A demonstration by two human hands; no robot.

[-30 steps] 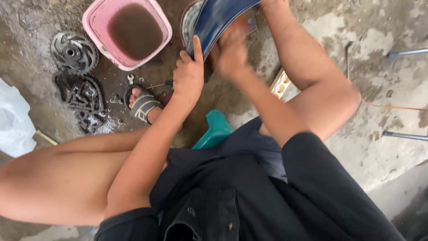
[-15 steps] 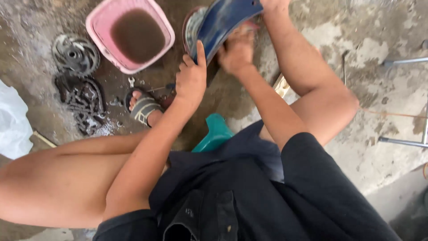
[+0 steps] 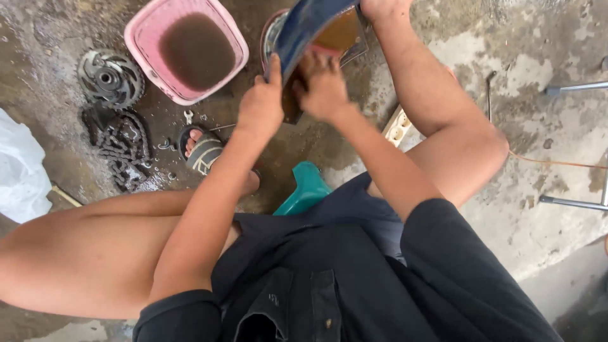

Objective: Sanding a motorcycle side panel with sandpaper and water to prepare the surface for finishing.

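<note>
Washing step: the left hand (image 3: 259, 107) grips the edge of the dark blue panel (image 3: 310, 28). The right hand (image 3: 324, 85) presses closed against its underside; what it holds cannot be told. Next, scrubbing calls for a steady left-hand hold over the metal basin (image 3: 272, 38).

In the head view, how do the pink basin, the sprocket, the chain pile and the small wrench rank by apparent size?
Largest to smallest:
1. pink basin
2. chain pile and sprocket: they look about alike, so I do not rank them
3. small wrench

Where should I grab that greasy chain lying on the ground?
Take the chain from above at its lower end, nearest the sandal. It lies heaped flat on the wet concrete, and the sprocket crowds its top end, so that lower end is probably the freest.
</note>
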